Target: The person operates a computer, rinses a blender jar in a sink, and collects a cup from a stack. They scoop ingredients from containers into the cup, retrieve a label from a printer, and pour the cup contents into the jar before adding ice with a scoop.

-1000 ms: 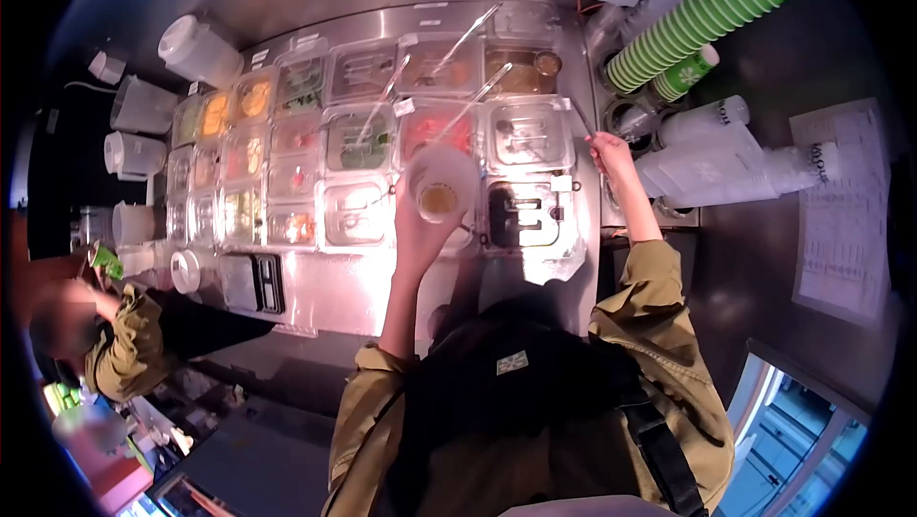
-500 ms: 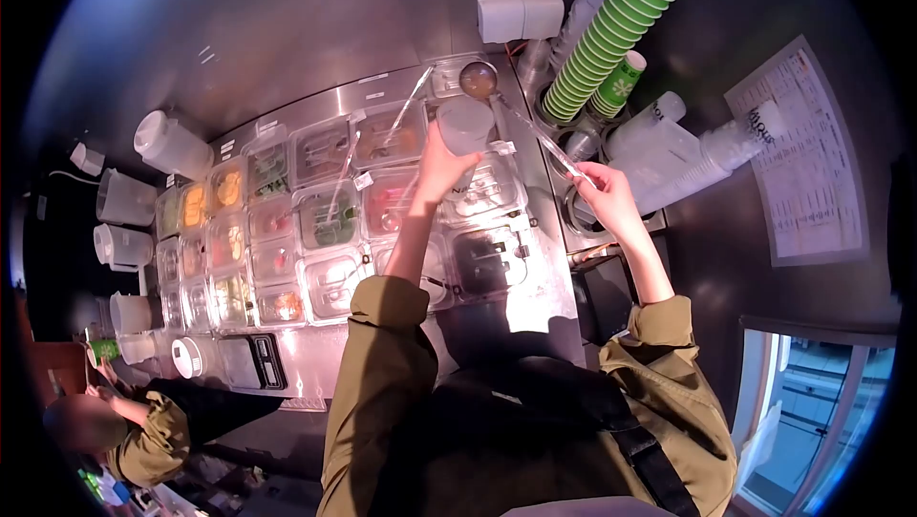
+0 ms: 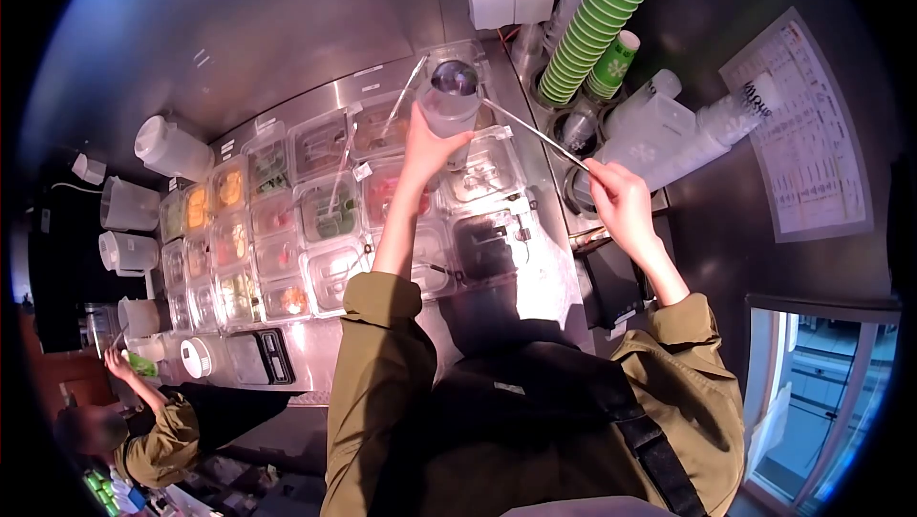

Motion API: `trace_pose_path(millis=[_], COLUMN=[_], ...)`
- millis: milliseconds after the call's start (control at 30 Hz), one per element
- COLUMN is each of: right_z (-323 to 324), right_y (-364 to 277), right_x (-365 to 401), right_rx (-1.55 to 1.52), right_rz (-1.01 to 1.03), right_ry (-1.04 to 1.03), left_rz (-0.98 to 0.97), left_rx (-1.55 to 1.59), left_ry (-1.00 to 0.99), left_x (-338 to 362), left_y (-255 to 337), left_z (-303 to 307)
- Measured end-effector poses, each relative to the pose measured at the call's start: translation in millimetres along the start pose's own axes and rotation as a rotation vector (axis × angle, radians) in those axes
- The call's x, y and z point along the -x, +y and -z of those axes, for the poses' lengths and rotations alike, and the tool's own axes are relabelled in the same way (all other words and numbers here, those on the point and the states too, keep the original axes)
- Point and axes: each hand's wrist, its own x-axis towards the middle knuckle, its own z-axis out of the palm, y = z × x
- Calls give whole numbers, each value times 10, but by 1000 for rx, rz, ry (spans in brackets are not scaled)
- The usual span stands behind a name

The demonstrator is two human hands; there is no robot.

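My left hand [image 3: 430, 147] is wrapped round a clear plastic cup [image 3: 449, 116], held above the back right of the ingredient containers. The long handle of a metal ladle [image 3: 535, 130] is gripped in my right hand [image 3: 619, 194]. Its round bowl [image 3: 454, 78] is tipped over the mouth of the cup, its shiny underside facing me. What is inside the cup cannot be made out. Just behind the cup sits a clear container [image 3: 458, 51] at the back of the counter.
Rows of lidded clear containers [image 3: 330, 216] with fruit and other fillings cover the counter. Stacked green paper cups [image 3: 607, 25] and clear plastic cups [image 3: 707, 145] stand at the right. A scale [image 3: 263, 359] lies at the front left. A co-worker's hand [image 3: 119, 364] is at far left.
The ladle bowl has moved left and turned over onto the cup's mouth. My right hand has shifted slightly right and down. At far left, the co-worker's arm has moved.
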Motion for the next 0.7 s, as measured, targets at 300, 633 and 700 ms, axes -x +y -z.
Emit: trace_pose_path(millis=[300, 633, 700], right_z=[-590, -2025, -2076], right_y=[438, 811, 770], right_x=[-478, -1283, -1344], right_rx=[-125, 763, 808], right_rz=[-267, 35, 116], right_ry=[-188, -408, -479], left_rz=[310, 405, 432], left_rx=[326, 231, 281], left_ry=[221, 254, 253], left_x=[634, 1623, 1667], left_y=[-31, -211, -101], left_z=[551, 1027, 968])
